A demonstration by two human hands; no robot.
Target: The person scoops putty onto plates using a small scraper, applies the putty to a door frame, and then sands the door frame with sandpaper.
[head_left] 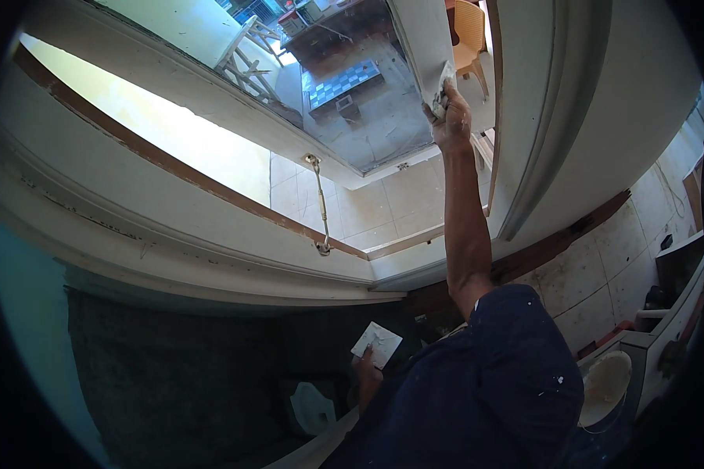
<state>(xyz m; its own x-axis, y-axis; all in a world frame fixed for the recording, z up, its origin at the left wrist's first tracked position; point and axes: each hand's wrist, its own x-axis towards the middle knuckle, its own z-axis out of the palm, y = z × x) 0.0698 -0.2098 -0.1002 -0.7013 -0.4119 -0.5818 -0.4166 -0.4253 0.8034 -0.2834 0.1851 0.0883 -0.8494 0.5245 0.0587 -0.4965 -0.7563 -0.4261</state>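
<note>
My right hand (452, 121) is raised at arm's length against the white window sash (421, 47). Its fingers are wrapped round a putty knife (447, 75) smeared with white, whose blade is close to or touching the sash. Low in the view, my left hand (368, 374) grips a square white plate (386, 338) with some white putty on it, the thumb lying on top. The sash holds a dusty glass pane (383, 117) and stands swung out from the white frame (289, 262).
A metal window stay (319, 195) links sash and frame. Beyond the glass are a blue-checked panel (344, 84) and a wooden stool (250, 62). An orange plastic chair (468, 35) stands outside. At lower right is a round pale container (605, 387).
</note>
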